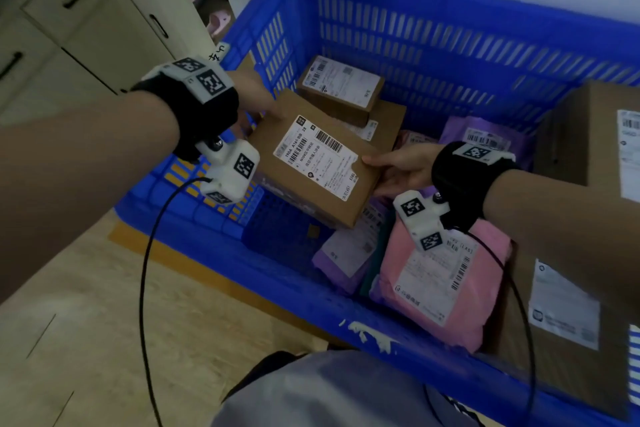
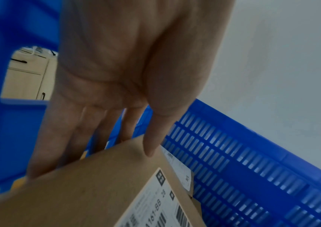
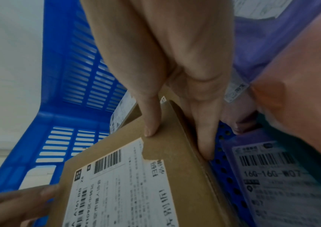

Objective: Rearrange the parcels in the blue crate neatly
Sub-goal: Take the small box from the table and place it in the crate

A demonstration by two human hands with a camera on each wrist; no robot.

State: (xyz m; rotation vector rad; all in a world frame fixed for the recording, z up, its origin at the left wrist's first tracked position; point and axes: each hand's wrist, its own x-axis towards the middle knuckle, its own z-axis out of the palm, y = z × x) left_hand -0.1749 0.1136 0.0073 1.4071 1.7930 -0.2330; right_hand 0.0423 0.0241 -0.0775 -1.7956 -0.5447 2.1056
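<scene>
step in hand: placing one flat cardboard box [image 1: 311, 163] inside the blue crate [image 1: 450, 21]. left hand [image 1: 254, 97] grips its left edge, thumb on top, fingers down the side. right hand [image 1: 401, 166] pinches the right edge, thumb on top, fingers under. box is tilted, held over the bare floor patch at the crate's near-left corner, not yet down as far as i can judge. smaller box [image 1: 341, 88] sits on another carton just behind it. pink mailer [image 1: 443, 284] and purple mailer [image 1: 346, 253] lie loose to the right, big carton [image 1: 595, 135] far right. next move, my guess: level the box, square it to the left wall, lower flat into the gap. watch the right fingers underneath and the purple mailer's edge getting trapped.
</scene>
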